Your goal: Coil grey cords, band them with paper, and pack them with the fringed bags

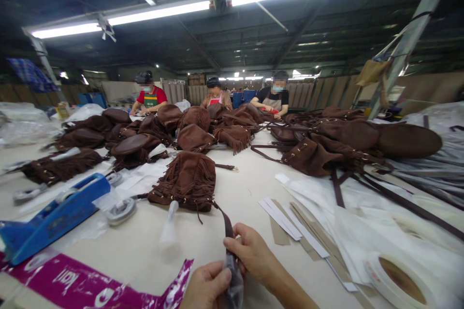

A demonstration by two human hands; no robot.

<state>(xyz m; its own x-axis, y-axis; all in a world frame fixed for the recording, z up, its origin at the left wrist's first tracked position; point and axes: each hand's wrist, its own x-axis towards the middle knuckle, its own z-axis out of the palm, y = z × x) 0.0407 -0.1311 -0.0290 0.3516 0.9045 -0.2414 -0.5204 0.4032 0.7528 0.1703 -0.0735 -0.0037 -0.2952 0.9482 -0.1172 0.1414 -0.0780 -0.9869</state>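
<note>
A brown fringed bag (186,181) lies on the pale table in front of me, its strap (227,222) running toward me. My right hand (253,256) pinches this strap between thumb and fingers. Lower down, my left hand (208,282) grips the strap's lower length, where a clear plastic sleeve (235,287) covers it. The strap's far end is out of sight below the frame. Beside the bag, a roll of white wrap (169,227) and a grey coil in plastic (121,211) rest on the table.
A blue tape dispenser (58,217) and purple printed plastic (76,282) lie at left. Paper strips (290,222) and a tape roll (397,282) are at right. Brown bags (311,154) are heaped behind. Several co-workers (277,96) sit across the table.
</note>
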